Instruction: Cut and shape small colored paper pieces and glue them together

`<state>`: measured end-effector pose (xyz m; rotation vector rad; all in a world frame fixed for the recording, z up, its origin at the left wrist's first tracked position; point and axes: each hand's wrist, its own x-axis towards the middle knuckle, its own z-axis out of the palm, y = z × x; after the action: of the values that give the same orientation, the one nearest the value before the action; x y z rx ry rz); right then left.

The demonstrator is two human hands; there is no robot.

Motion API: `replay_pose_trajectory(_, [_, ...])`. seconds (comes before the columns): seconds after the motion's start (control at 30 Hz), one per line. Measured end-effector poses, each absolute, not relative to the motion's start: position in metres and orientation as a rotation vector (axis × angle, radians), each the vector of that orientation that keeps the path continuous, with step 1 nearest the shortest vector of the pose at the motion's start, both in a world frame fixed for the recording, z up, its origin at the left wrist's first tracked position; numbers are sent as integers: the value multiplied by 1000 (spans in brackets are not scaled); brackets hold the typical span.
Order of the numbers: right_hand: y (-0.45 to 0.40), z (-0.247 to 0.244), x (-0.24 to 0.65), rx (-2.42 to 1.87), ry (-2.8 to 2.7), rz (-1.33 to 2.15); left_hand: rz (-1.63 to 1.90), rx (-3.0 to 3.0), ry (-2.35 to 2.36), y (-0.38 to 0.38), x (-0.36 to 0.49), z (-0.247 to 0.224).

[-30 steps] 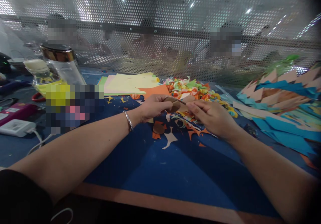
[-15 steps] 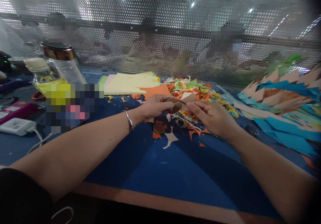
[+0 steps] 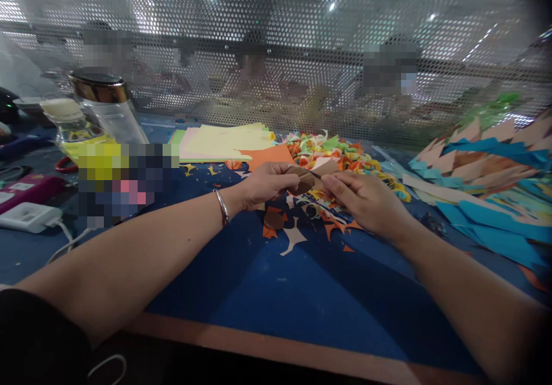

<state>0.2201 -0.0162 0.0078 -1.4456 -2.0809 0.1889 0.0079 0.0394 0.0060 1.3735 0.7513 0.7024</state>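
Observation:
Brown paper (image 3: 303, 186) with a rounded lower edge is pinched in my left hand (image 3: 271, 185), its fingers closed over the upper side. My right hand (image 3: 366, 198) is also closed, thumb against fingers. A thin dark sliver (image 3: 314, 174) runs from the paper to those fingertips; whether it is a blade or a paper edge I cannot make out. Both hands are raised over the blue table (image 3: 276, 298). Below them lie a brown paper disc (image 3: 273, 219) on an orange scrap and a pale paper offcut (image 3: 295, 237).
Behind my hands are a heap of coloured paper scraps (image 3: 340, 149) and stacked pastel sheets (image 3: 228, 140). Spiky folded paper (image 3: 487, 155) and blue strips (image 3: 500, 224) fill the right. Bottles (image 3: 69, 126), a white charger (image 3: 30, 217) and cable are left. A perforated screen (image 3: 284, 22) stands behind.
The brown paper between my hands has turned slightly, with more of its flat face showing below the dark sliver. Both hands have hardly moved.

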Motion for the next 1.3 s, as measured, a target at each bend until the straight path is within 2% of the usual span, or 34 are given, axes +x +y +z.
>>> replay_pose_trajectory(0.57, [-16,9,217,-1413,-2056,217,693,1440,703,40,9,2])
replay_pose_trajectory(0.83, [-14,-1,221,-1406,-1834,471,697,1456,688,35,9,4])
replay_pose_trajectory(1.3, [-14,-3,215,-1354,-1628,613,601,1613,545,43,10,-13])
